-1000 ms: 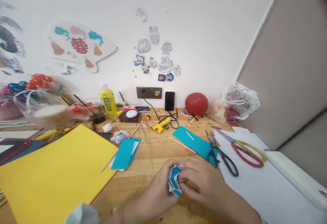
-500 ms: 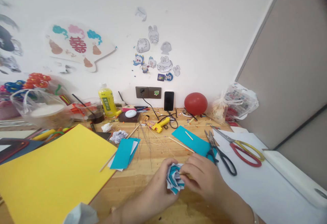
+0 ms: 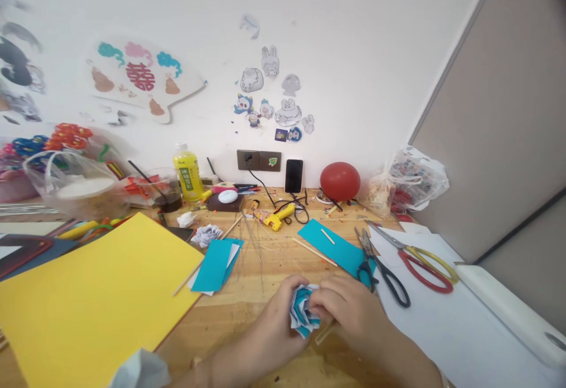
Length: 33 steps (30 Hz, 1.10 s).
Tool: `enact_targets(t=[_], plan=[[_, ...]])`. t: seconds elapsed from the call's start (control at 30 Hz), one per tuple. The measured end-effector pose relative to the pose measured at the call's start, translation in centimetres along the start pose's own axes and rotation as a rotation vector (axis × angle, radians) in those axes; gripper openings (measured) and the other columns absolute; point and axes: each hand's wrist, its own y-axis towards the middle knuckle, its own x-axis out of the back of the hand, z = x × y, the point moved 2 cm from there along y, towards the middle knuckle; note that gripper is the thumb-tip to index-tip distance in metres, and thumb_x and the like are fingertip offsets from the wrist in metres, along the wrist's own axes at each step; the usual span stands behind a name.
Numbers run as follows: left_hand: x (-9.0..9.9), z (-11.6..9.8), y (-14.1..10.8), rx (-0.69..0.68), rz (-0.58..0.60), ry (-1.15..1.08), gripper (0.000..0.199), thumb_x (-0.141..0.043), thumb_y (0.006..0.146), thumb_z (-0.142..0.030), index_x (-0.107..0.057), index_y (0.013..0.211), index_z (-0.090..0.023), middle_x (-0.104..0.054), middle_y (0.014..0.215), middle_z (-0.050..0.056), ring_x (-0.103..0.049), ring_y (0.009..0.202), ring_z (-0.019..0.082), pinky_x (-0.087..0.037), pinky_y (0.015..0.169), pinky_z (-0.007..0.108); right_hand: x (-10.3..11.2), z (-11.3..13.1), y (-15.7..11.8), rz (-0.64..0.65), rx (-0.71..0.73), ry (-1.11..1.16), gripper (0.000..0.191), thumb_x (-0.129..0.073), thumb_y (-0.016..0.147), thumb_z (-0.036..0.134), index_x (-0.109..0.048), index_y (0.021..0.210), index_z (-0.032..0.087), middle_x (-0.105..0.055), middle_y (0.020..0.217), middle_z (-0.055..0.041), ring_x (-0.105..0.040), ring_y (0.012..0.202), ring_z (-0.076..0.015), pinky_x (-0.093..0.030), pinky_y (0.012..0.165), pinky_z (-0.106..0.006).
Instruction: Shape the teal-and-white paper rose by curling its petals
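1. Head view, and here's your left hand (image 3: 285, 320), low in the middle, curled round a blue-and-white paper flower (image 3: 302, 315); the thumb lies along its upper edge, the other fingers go behind and out of sight.
2. Your right hand (image 3: 349, 308) is in from the other side! Its fingers are bunched against the flower's right edge, covering part of the petals; the tips are tucked away, so you cannot tell exactly what they pinch.
3. A pale stick (image 3: 324, 334) pokes out beneath that right hand, its upper end hidden, its link to the flower unclear.
4. Just beyond, the black-handled scissors (image 3: 384, 270) lie across the end of a blue strip (image 3: 331, 243), covering a bit of it.
5. Over to your left, the yellow sheet (image 3: 110, 282) runs off the frame, and a pale crumpled piece (image 3: 141, 370) is cut by the bottom edge, hard to identify.
6. Far back, the yellow glue gun (image 3: 279, 218) sits among tangled cords; the clear bag (image 3: 380, 193) blurs its contents.
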Motion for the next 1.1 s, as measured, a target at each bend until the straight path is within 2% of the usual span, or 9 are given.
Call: enact_targets(t=[0.2,0.27,0.33,0.4,0.47,0.6,0.77,0.93,1.1], plan=[[0.0,0.2,0.0,0.02,-0.021,-0.053,0.049,-0.057,0.068,-0.009,-0.036,0.11,-0.023,-0.054,0.095,0.003,-0.057,0.083,0.016,-0.048,0.071,0.027,-0.1,0.0,0.1,0.003,-0.088,0.104,0.042,-0.026,0.095,0.035,-0.056,0.07,0.019,-0.059,0.063,-0.001,-0.052,0.06,-0.014,-0.035,0.057,-0.024],[0.0,0.2,0.1,0.06,-0.064,-0.101,0.052,-0.058,0.065,-0.008,-0.035,0.11,-0.021,-0.053,0.096,0.003,-0.056,0.085,0.017,-0.047,0.073,0.027,0.0,-0.6,0.0,-0.003,-0.228,0.206,0.032,-0.035,0.092,0.036,-0.057,0.076,0.019,-0.059,0.063,0.0001,-0.053,0.059,-0.0139,-0.036,0.055,-0.024],[0.0,0.3,0.3,0.101,-0.103,-0.175,0.053,-0.059,0.061,-0.006,-0.036,0.107,-0.021,-0.051,0.096,0.003,-0.055,0.086,0.017,-0.046,0.073,0.027,0.0,-1.8,-0.3,-0.037,-0.473,0.325,0.018,-0.046,0.086,0.034,-0.056,0.088,0.019,-0.052,0.058,0.0037,-0.049,0.053,-0.0128,-0.034,0.05,-0.022],[0.0,0.4,0.6,0.134,-0.124,-0.268,0.055,-0.059,0.057,-0.005,-0.038,0.104,-0.021,-0.05,0.096,0.003,-0.053,0.084,0.016,-0.045,0.07,0.024,-0.2,-2.9,-0.6,-0.005,-0.637,0.471,0.014,-0.056,0.079,0.032,-0.056,0.084,0.019,-0.046,0.059,0.0053,-0.045,0.055,-0.0119,-0.033,0.049,-0.02],[0.0,0.5,0.8,0.165,-0.118,-0.364,0.055,-0.06,0.054,-0.004,-0.039,0.102,-0.021,-0.05,0.095,0.002,-0.052,0.08,0.014,-0.043,0.066,0.022,-0.4,-3.5,-0.6,0.064,-0.696,0.656,0.018,-0.062,0.074,0.034,-0.056,0.078,0.018,-0.04,0.056,0.0068,-0.042,0.054,-0.0108,-0.031,0.049,-0.019],[0.2,0.6,1.2,0.226,-0.105,-0.513,0.054,-0.062,0.051,-0.008,-0.041,0.099,-0.02,-0.052,0.09,0.001,-0.052,0.076,0.014,-0.041,0.064,0.021,-0.2,-3.3,-0.3,0.119,-0.679,0.952,0.033,-0.065,0.07,0.048,-0.053,0.075,0.017,-0.04,0.058,0.0065,-0.04,0.056,-0.0099,-0.032,0.052,-0.019],[0.2,0.5,1.4,0.264,-0.082,-0.561,0.065,-0.064,0.051,-0.009,-0.04,0.111,-0.019,-0.055,0.095,0.003,-0.054,0.083,0.017,-0.041,0.072,0.025,0.4,-2.1,-0.2,0.146,-0.629,1.151,0.042,-0.059,0.072,0.058,-0.053,0.088,0.02,-0.036,0.056,0.0087,-0.035,0.048,-0.0075,-0.03,0.047,-0.018],[0.3,0.7,1.2,0.272,-0.084,-0.517,0.069,-0.063,0.052,-0.006,-0.037,0.114,-0.02,-0.054,0.095,0.002,-0.054,0.078,0.014,-0.041,0.068,0.024,0.3,-2.5,-0.4,0.179,-0.651,1.037,0.044,-0.06,0.07,0.059,-0.054,0.085,0.017,-0.042,0.061,0.0064,-0.039,0.053,-0.0081,-0.031,0.049,-0.018],[0.6,0.8,1.3,0.294,-0.109,-0.408,0.064,-0.065,0.051,-0.008,-0.041,0.109,-0.019,-0.054,0.091,0.0,-0.054,0.076,0.014,-0.041,0.068,0.024,0.1,-2.6,-0.6,0.161,-0.598,0.888,0.027,-0.056,0.081,0.044,-0.057,0.083,0.017,-0.056,0.074,0.0004,-0.053,0.07,-0.0136,-0.042,0.062,-0.023]])
